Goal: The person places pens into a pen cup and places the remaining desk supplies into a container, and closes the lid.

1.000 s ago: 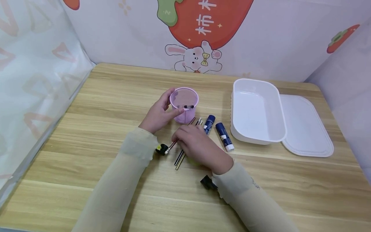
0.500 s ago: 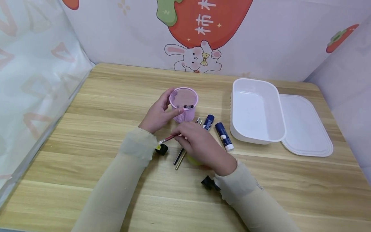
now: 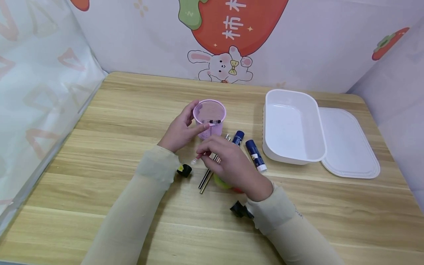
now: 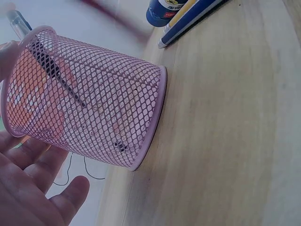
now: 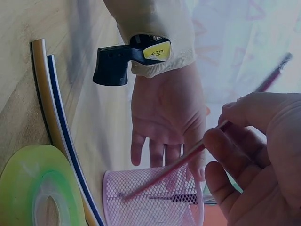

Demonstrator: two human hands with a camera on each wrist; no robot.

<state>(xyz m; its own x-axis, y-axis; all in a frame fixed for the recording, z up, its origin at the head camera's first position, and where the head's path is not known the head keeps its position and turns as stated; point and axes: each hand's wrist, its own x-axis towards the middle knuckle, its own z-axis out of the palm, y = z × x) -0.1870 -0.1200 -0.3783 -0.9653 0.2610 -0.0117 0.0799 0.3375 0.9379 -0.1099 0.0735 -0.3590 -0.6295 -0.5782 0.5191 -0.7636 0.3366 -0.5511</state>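
Note:
My left hand (image 3: 179, 131) holds a pink mesh pen cup (image 3: 216, 130) upright on the table, its thumb at the rim and its fingers along the far side. Inside leans a pen (image 3: 215, 121) with a dark grip. My right hand (image 3: 228, 162) pinches a red pencil (image 5: 176, 162) between thumb and fingers, just in front of the cup. In the right wrist view the pencil slants across the cup's mesh; its eraser end is at the upper right. Beneath the right hand lie a black and a gold pencil (image 3: 207, 181) and a yellow-green tape roll (image 5: 42, 160), partly hidden.
Two navy glue sticks (image 3: 255, 156) lie right of the pencils, one partly behind the hand. Farther right stands a white plastic box (image 3: 293, 156) beside its flat lid (image 3: 352, 147). A red thing (image 3: 237, 190) peeks out under the right wrist. Printed cloth (image 3: 149, 44) borders the table.
My right hand has lifted the red pencil off the table and turned it, so its eraser end now points toward me. The left hand and the cup have stayed in place.

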